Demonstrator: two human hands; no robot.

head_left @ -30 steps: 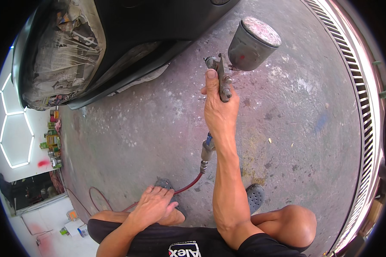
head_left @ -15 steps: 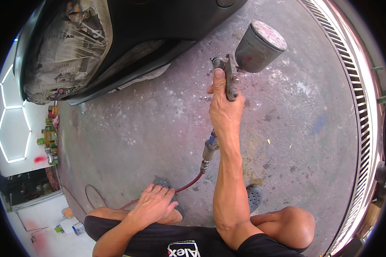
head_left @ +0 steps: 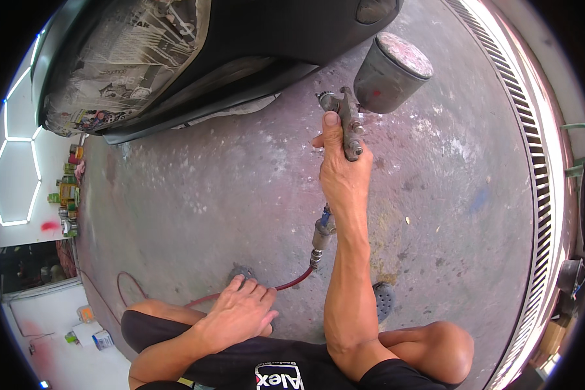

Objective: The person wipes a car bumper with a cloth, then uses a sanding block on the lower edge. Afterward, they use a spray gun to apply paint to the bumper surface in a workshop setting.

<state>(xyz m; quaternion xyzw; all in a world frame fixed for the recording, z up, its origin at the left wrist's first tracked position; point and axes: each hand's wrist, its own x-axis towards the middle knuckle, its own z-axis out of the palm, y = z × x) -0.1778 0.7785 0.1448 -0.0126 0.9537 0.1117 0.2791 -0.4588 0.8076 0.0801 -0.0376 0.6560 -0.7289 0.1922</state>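
Right hand (head_left: 346, 172): gripping spray gun (head_left: 352, 133), 1 o'clock
Left hand (head_left: 240, 309): open, slack, 7 o'clock
Grey cup (head_left: 387, 81): beside spray gun, 1 o'clock
Red hose (head_left: 297, 280): trailing toward 8 o'clock
Black bumper (head_left: 266, 32): 11 o'clock

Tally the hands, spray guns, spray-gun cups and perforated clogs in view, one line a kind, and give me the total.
Hands: 2 (left hand, right hand)
Spray gun: 1
Grey cup: 1
Clogs: 2 (left clog, partly hidden; right clog)
Total: 6
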